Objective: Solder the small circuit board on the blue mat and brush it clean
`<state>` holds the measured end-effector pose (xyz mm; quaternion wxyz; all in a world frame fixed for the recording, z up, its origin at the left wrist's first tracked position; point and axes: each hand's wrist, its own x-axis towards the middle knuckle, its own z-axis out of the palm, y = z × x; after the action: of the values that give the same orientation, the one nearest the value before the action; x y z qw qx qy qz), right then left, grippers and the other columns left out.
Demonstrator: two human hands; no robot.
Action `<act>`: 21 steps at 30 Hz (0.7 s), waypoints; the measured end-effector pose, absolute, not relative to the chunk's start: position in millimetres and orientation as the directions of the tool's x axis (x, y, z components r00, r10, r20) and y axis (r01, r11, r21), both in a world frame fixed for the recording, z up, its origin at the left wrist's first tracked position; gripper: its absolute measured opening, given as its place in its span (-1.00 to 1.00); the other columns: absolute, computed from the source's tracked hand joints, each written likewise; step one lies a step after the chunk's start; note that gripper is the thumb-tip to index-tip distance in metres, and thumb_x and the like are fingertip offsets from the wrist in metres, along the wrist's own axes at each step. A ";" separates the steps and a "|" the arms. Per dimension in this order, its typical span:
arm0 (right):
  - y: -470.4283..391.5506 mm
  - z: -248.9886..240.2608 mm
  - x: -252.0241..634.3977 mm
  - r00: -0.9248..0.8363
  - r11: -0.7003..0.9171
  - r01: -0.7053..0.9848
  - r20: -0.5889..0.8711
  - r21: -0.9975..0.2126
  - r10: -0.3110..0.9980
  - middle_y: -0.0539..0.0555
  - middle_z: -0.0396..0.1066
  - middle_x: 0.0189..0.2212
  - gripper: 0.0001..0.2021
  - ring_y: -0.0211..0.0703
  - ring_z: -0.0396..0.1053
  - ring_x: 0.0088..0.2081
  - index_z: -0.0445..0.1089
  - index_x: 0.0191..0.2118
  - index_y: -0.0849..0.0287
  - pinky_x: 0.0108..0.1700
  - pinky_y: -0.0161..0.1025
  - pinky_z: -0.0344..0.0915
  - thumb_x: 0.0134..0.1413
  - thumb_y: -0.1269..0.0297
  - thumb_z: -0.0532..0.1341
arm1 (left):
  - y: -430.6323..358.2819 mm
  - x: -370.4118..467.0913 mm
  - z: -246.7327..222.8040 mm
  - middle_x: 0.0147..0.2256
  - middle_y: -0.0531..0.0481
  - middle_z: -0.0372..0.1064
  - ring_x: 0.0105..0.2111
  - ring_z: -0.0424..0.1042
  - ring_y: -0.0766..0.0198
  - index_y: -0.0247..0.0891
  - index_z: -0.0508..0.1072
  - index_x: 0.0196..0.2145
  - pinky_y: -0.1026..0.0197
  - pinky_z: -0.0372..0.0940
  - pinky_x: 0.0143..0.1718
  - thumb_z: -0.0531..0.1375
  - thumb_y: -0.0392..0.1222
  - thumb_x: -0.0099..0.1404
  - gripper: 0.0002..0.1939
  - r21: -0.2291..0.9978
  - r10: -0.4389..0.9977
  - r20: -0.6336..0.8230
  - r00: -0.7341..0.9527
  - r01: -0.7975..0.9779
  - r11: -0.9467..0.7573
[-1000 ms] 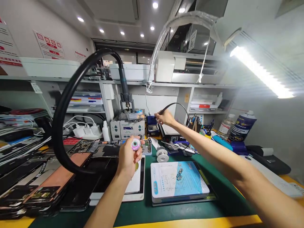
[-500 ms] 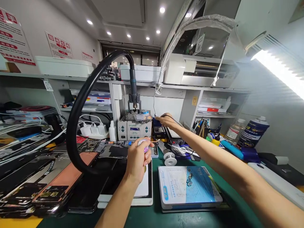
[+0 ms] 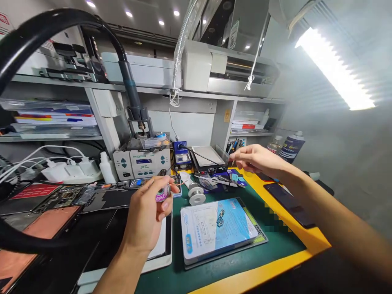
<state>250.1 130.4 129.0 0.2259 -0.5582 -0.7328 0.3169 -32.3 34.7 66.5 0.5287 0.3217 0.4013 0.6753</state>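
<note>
My left hand (image 3: 143, 212) is closed around a small round spool with a purple label (image 3: 163, 193). A thin coppery strip (image 3: 178, 183) sticks out beside its fingertips. My right hand (image 3: 255, 158) reaches over the back right of the bench, its thumb and fingers pinched together; a thin pale bit shows under the fingertips, too small to name. Left of it stands a soldering station (image 3: 181, 155) with a black-corded handle in its blue holder. Below both hands lies a blue-and-white box (image 3: 214, 232) with a small circuit board (image 3: 220, 218) on top.
A metal wire spool (image 3: 196, 195) stands behind the box. A hot air station (image 3: 142, 163) with a thick black hose (image 3: 36, 28) arching over the left is at the back. Phone parts and a tablet (image 3: 167, 245) crowd the left; a dark phone (image 3: 289, 204) lies right.
My right hand has drawn away from the blue holder and moved right, past the flat heating plate. My left hand still grips the spool. The view has turned right and downward.
</note>
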 end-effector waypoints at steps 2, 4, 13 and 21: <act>136.4 121.5 275.4 -0.162 0.145 0.724 0.039 -0.674 0.986 0.06 0.46 -0.27 -0.73 -0.28 0.43 -0.40 0.43 -0.10 0.23 -0.38 -0.29 0.42 0.37 0.12 0.14 | 34.9 -29.7 66.0 -0.44 -0.04 0.42 -0.64 0.13 0.51 -0.35 0.47 -0.38 0.48 -0.03 -0.74 0.35 -0.14 0.07 -0.77 0.885 0.977 -0.017 -0.213 -0.457 -0.084; 147.3 104.9 289.7 -0.109 0.098 0.775 0.020 -0.624 0.994 0.12 0.48 -0.12 -0.75 -0.16 0.47 -0.23 0.44 -0.03 0.19 -0.22 -0.16 0.48 0.33 0.15 0.19 | 36.4 -27.4 65.0 -0.40 -0.06 0.44 -0.62 0.17 0.49 -0.36 0.49 -0.36 0.48 0.02 -0.74 0.37 -0.16 0.07 -0.77 0.887 0.982 -0.048 -0.183 -0.460 -0.043; 191.6 28.6 266.5 -0.269 0.216 0.836 -0.033 -0.504 0.963 0.13 0.42 0.05 -0.70 0.00 0.45 -0.04 0.42 0.06 0.19 -0.05 -0.02 0.45 0.29 0.19 0.24 | 42.9 -21.8 62.5 -0.51 -0.02 0.32 -0.70 0.04 0.51 -0.38 0.51 -0.34 0.46 0.01 -0.80 0.18 -0.16 0.25 -0.79 0.868 0.977 -0.199 -0.070 -0.476 0.143; 178.8 37.9 269.2 -0.119 0.296 0.758 0.323 -0.581 0.939 0.16 0.42 0.04 -0.71 -0.04 0.45 -0.05 0.40 0.07 0.18 -0.03 0.01 0.44 0.30 0.20 0.23 | 51.4 -34.1 41.9 -0.37 -0.16 0.51 -0.64 0.33 0.29 -0.34 0.52 -0.14 0.33 0.17 -0.85 0.26 -0.25 0.05 -0.63 0.833 0.917 -0.379 -0.124 -0.478 0.279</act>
<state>269.2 178.8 37.9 0.3278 -0.5772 -0.7351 0.1377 -34.1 51.4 41.9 0.6243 0.2195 0.4998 0.5589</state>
